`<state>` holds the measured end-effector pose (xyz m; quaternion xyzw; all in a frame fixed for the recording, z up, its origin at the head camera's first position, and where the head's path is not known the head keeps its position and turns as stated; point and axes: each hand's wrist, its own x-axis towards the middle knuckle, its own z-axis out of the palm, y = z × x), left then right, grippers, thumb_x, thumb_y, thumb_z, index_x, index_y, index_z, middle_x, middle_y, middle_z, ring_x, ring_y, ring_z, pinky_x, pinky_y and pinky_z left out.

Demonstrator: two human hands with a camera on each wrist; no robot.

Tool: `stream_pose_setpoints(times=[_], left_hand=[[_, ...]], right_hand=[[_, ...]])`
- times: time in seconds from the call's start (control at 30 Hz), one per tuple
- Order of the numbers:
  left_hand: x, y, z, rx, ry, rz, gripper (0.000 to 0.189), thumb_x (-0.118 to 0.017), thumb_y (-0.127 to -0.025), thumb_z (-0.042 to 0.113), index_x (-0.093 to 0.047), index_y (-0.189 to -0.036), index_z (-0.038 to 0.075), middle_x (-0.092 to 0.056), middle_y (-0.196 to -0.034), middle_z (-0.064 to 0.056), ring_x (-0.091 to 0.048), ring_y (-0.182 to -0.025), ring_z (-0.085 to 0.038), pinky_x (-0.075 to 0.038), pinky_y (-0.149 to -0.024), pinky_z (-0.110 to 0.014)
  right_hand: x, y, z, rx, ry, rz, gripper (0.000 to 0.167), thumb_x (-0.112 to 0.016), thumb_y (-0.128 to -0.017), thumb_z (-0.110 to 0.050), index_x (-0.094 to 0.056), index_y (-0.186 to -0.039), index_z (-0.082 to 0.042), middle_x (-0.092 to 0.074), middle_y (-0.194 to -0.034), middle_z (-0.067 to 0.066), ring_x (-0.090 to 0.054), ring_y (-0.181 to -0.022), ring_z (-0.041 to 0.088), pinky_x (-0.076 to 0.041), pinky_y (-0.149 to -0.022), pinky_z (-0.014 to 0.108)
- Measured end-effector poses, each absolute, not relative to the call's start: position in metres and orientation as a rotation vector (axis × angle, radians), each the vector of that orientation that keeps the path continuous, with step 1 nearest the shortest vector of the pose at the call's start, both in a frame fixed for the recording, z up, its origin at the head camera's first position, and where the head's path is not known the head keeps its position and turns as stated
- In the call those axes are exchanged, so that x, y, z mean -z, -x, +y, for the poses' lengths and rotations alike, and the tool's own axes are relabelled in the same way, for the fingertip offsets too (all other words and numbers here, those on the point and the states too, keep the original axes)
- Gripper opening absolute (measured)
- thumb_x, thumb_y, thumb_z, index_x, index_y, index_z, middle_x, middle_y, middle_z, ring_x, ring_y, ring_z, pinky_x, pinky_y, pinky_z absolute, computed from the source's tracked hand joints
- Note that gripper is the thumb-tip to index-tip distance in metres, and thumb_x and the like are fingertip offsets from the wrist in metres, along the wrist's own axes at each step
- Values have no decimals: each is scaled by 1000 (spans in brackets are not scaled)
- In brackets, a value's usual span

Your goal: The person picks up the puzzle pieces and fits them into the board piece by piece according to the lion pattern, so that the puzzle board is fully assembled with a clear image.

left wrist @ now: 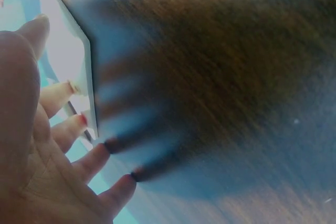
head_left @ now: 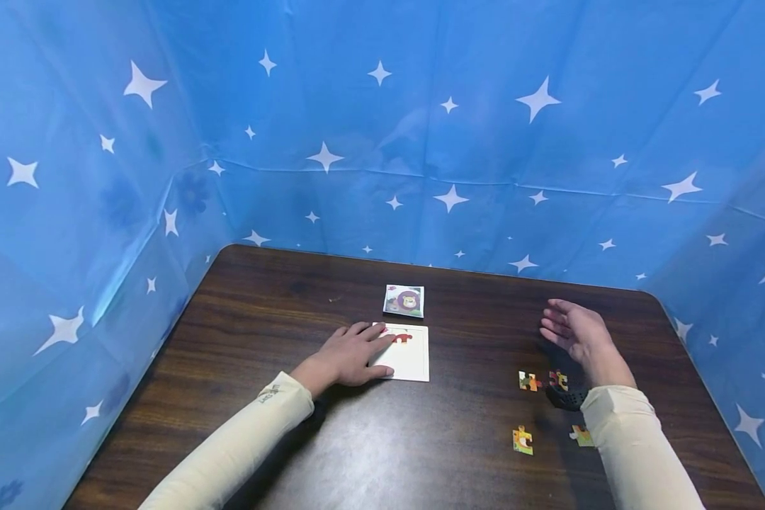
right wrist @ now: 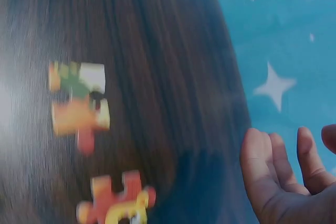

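White, flat and square, edged with a fine line: a puzzle tray (head_left: pixel 414 363) under the left hand (head_left: pixel 350 356). At its far edge, partly covered by the left fingers (left wrist: pixel 67 134), a red-and-green jigsaw section (head_left: pixel 403 340) with knobbed outlines. Just beyond those fingers, a thin picture card (head_left: pixel 395 309) printed with a yellow animal face in a purple circle. Spread wide and nearly straight on the left; loosely curved, slightly apart and raised over the tabletop (head_left: pixel 293 297) on the right hand (head_left: pixel 583 336). Nearer than the right fingers (right wrist: pixel 257 158), lying flat: a green-and-orange jigsaw piece (head_left: pixel 525 381) with a red tab, a red-and-yellow piece (head_left: pixel 558 379), a yellow-orange piece (head_left: pixel 520 443) and a yellow-green piece (head_left: pixel 583 435) beside the cream sleeve (head_left: pixel 637 446). Dark brown, streaked with wood grain beneath both hands. Behind, creased blue sheeting (head_left: pixel 414 134) with white four-pointed stars.
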<state>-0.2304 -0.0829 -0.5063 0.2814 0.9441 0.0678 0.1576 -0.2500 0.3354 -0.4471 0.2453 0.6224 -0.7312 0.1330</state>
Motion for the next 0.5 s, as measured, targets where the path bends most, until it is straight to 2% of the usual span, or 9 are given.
stream_pose_setpoints(times=[0.2, 0.5], left_hand=[[505, 231, -83, -168, -812, 2695, 74, -51, -98, 64, -31, -161, 30, -28, -168, -4, -27, -154, -32, -31, -118, -60], [502, 229, -83, -196, -810, 2686, 72, -51, -99, 61, -33, -160, 27, -26, -169, -4, -26, -154, -33, -28, -119, -60]], right_hand=[[449, 239, 371, 2162, -868, 1738, 38, -43, -109, -23, -70, -82, -25, -70, -78, -7, -71, -76, 9, -62, -81, 30], [453, 231, 403, 2161, -1012, 1712, 41, -44, -108, -25, -69, -76, -24, -70, -74, -5, -70, -70, 11, -63, -77, 32]])
